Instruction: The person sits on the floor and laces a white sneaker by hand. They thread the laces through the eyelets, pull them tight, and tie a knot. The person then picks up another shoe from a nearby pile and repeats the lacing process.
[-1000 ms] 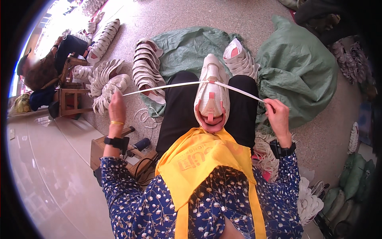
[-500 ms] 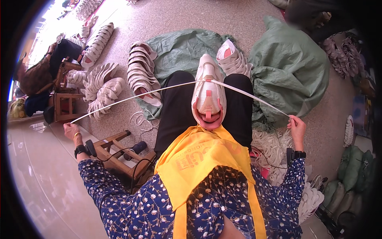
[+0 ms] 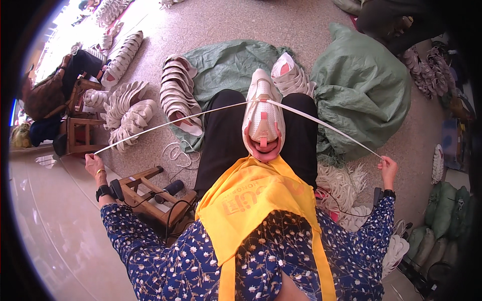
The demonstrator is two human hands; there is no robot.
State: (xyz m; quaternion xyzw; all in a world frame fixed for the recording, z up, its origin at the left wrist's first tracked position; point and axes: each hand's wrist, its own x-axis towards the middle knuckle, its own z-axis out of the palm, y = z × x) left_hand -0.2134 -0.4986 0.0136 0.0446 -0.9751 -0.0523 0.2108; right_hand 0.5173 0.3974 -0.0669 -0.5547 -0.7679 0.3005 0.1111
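White lace (image 3: 329, 125) lies stretched out between two pinches: the left hand (image 3: 94, 164) presses its fingertips together on one end, well left of the shoe upper (image 3: 262, 120); the right hand (image 3: 388, 168) pinches the other end, well right of it. Which fingers meet the thumb: too small to tell. Lace crosses the upper's forefoot, apparently through pink loops. Upper sits between the black trouser legs (image 3: 219, 135), toe pointing away, heel opening next to the yellow apron (image 3: 253, 193). Handling, judged: lace light, limp, perhaps slick, best gripped near its tips; upper light, soft, mesh likely to dent, best steadied by its sides. Outward: nested uppers (image 3: 176, 95) left of it, green sack (image 3: 366, 93) right.
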